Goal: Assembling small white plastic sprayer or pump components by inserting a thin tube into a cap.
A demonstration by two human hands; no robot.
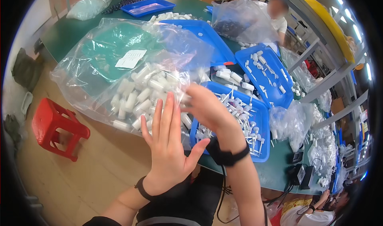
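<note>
Just beyond left hand (167, 146), spread apart, bagged white bottles (131, 102), right hand (206, 107) blurred, grip unclear

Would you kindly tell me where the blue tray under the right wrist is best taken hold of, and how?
The blue tray is probably best gripped by its rim at the near right corner, from the near side: that rim shows bare, while the right wrist crosses the near left part and loose white parts fill the shallow middle.
</note>
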